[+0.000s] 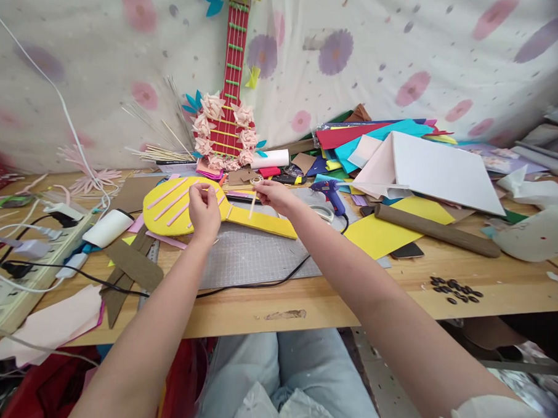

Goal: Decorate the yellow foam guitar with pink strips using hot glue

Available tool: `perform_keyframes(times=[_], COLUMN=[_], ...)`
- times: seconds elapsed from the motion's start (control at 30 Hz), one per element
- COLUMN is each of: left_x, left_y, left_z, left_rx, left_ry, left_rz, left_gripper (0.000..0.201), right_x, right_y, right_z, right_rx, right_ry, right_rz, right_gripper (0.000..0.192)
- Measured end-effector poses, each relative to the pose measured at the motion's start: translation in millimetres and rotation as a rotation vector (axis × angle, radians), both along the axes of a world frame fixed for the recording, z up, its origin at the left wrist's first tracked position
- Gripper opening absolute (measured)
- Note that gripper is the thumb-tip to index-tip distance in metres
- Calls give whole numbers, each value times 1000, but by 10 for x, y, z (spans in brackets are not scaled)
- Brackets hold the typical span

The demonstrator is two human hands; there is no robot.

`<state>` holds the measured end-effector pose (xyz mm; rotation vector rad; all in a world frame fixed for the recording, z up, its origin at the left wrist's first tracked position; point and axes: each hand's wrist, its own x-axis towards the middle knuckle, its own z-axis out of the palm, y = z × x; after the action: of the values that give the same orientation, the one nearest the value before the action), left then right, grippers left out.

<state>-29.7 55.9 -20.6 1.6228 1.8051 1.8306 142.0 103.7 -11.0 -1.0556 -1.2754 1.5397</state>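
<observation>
Yellow foam is filling the middle of the bench: a guitar-shaped cutout [181, 207] is lying flat with pink strips [167, 198] stuck across its round body, its neck running out to the right. Far to the left of both hands, a power strip [40, 256] and white cables are crowding the bench edge, leaving little free wood there. The left hand [204, 211] is resting on the cutout's body where it meets the neck, fingers curled and pinching at a pink strip; whether it is truly gripping one I cannot tell. Just below it, the grey cutting mat [253, 256] is lying mostly bare, and a black cord is trailing over its near edge. The right hand [273, 195] is hovering over the neck, thumb and fingertips pinching a thin pale stick [252, 205] that is hanging down toward the foam. Just right of it, a blue glue gun [330, 194] is lying beside heaped coloured sheets and a brown cardboard tube [437, 230]. Farther right, near the front edge, small dark pieces [453, 289] are lying scattered on open wood.
</observation>
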Motion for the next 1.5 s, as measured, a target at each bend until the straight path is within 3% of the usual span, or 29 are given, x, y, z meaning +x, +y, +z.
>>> perform_keyframes(times=[0.2, 0.47, 0.67, 0.83, 1.17, 1.33, 1.5], left_x=[-240, -366, -362, -301, -93, 125, 288], left_y=[25, 5, 38, 15, 57, 91, 113], left_z=[105, 54, 59, 123, 132, 49, -1], left_rx=[57, 24, 10, -147, -537, -509, -501], left_ry=[21, 47, 48, 91, 451, 783, 895], left_rz=[-23, -19, -37, -5, -45, -46, 6], left_gripper=[12, 9, 10, 8, 6, 13, 24], right_x=[-318, -419, -455, -474, -487, -489, -493], right_y=[208, 257, 296, 333, 337, 317, 319], right_z=[-52, -94, -87, -146, -199, -199, -193], right_rx=[-34, -42, -44, -52, -77, -77, -104], right_ry=[-367, -514, -546, -557, -485, -460, -436], right_rz=[37, 34, 6, 5, 1, 17, 29], right_gripper=[26, 36, 32, 31, 33, 32, 35])
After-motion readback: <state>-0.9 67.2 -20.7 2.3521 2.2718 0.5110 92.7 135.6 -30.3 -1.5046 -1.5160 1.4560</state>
